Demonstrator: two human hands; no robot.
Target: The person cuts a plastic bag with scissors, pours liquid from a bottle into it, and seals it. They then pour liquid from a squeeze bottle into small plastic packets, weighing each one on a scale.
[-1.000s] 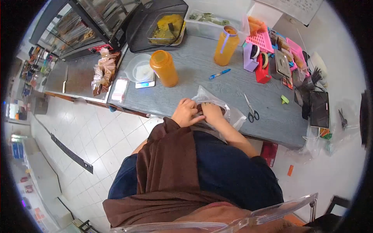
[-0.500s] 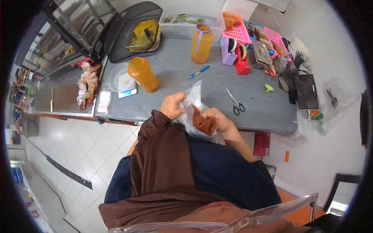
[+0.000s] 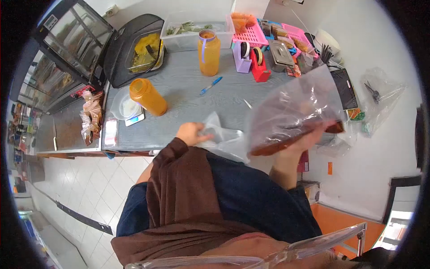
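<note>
Along the upper left of the frame, the grey table [image 3: 183, 98] is occupied by a glass dish [image 3: 145, 50] of yellow food and, just beside it, a clear tub [image 3: 197, 42] with green leaves in it. Two orange jars are set apart: one jar [image 3: 150, 98] near the scale [image 3: 134, 120] left of centre, the other jar [image 3: 209, 56] at upper centre. A blue pen [image 3: 211, 85] is left lying between them and the hands. At upper right, a purple tape dispenser [image 3: 242, 62] and a red tape dispenser [image 3: 260, 71] are placed beside a metal container [image 3: 281, 54]. The scissors [image 3: 247, 103] are mostly covered by the raised bag; only a blade tip is seen.

Half a second earlier, the two hands were held close together over the white plastic at centre, and the scissors were fully exposed. Now the hands are parted, and the brown-filled bag is lifted toward the right.

The clear bag [image 3: 293, 114] with brown contents is found right of centre, above the table's near edge. Its lower side is gripped by the right hand [image 3: 308, 140], whose fingers are blurred and partly hidden. The thin white plastic [image 3: 226, 139] at lower centre is pinched at its left side by the closed fingers of the left hand [image 3: 190, 134].
</note>
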